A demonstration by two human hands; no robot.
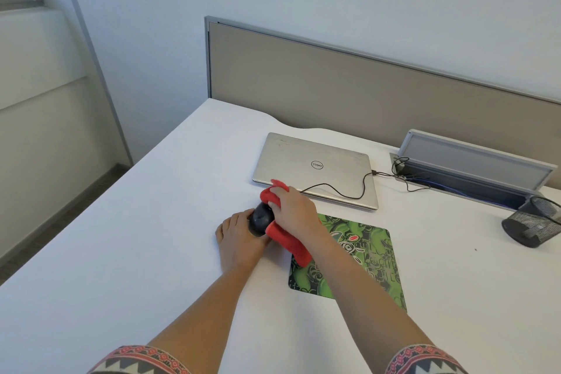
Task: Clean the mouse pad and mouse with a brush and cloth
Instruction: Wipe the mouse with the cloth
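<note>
Mouse: small black rounded plastic mouse [260, 217], off the pad and just beside its far-left corner, low over the bench; I cannot tell whether it rests on the surface or is lifted a little.
Left hand: the left hand [239, 240] has its fingers curled round the mouse's left and near sides, grasping it steady.
Right hand: the right hand [293, 209] is clenched round the bunched cloth and presses it against the mouse's right side.
Cloth: soft red cloth [288, 244]; one end sticks up past the knuckles, and the other trails under the wrist onto the pad's corner.
Mouse pad: green-and-black patterned rectangular mouse pad [370, 255], flat on the white bench [151, 222], partly under the right forearm.
Brush: none in view.
Step in hand: by my judgement, wiping the mouse with the cloth.
Next move: probably turning the mouse in the left hand so the cloth reaches its other faces, under light pressure.
Nearby: closed silver laptop [315, 165] just behind the hands; black mesh cup [534, 222] tipped over, well apart at the right.
</note>
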